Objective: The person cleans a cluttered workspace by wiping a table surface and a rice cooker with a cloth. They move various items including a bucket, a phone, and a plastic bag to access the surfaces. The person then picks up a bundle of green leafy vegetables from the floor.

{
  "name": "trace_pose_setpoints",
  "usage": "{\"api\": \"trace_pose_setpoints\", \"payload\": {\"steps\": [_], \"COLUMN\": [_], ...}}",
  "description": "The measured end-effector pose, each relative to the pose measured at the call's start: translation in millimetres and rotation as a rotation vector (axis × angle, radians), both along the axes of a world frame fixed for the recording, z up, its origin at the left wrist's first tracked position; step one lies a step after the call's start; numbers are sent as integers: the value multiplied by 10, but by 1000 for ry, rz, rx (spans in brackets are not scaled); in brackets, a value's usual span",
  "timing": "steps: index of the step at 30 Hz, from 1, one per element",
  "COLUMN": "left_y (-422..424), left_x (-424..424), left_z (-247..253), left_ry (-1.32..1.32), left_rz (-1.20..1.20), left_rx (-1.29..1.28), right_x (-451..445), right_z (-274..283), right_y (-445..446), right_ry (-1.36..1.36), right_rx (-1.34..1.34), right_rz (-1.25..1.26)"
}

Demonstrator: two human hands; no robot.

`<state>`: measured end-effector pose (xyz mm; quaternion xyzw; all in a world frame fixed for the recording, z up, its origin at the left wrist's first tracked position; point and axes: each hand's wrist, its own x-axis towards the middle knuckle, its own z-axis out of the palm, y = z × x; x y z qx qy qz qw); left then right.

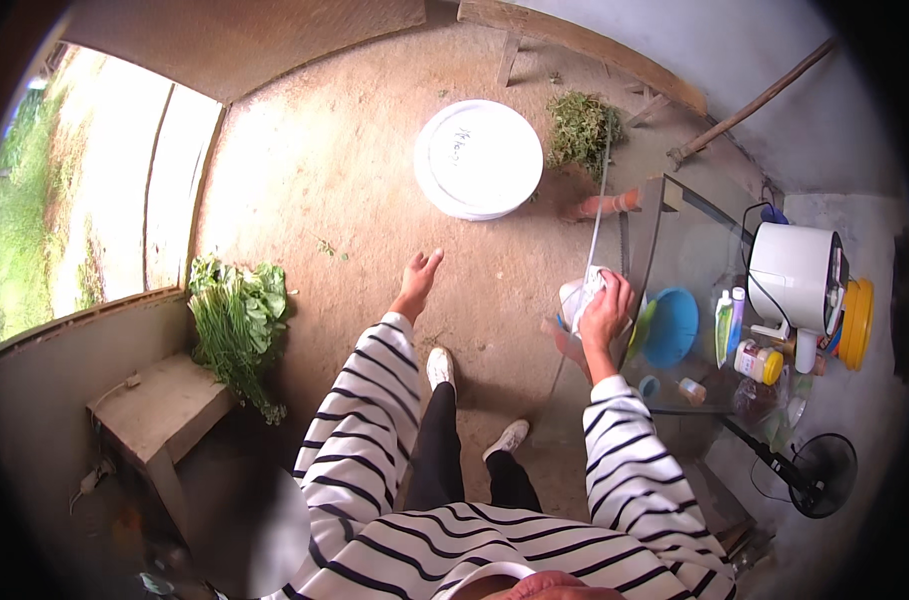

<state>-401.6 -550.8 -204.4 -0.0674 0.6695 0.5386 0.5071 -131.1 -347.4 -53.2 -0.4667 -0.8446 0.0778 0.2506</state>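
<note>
My right hand [605, 309] grips a crumpled white cloth or tissue [591, 291] at the near edge of a glass-topped table [694, 240]. A pinkish and white patch beside that hand looks like its reflection in the glass. Over the bare floor, my left hand [420, 283] hangs empty, thumb apart from the fingers. On the tabletop, to the right of my right hand, sit a blue plastic basin [670, 327] and a green item [640, 328] partly hidden by it.
A white lidded bucket [479, 159] stands ahead, with wilted greens [580, 129] beside it. Leafy vegetables [240, 322] lie left, near a low ledge [161, 401]. The table also bears a white appliance [792, 277], tubes [730, 322] and a yellow-lidded jar [758, 362]. A black fan [822, 475] stands right.
</note>
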Motion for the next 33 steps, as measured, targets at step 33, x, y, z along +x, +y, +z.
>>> {"api": "trace_pose_setpoints", "payload": {"steps": [33], "left_y": [-927], "left_x": [-634], "left_z": [-595], "left_ry": [694], "left_rz": [180], "left_rx": [-319], "right_x": [-40], "right_z": [-11], "right_y": [44], "right_ry": [4], "right_rx": [-48], "right_rz": [27]}}
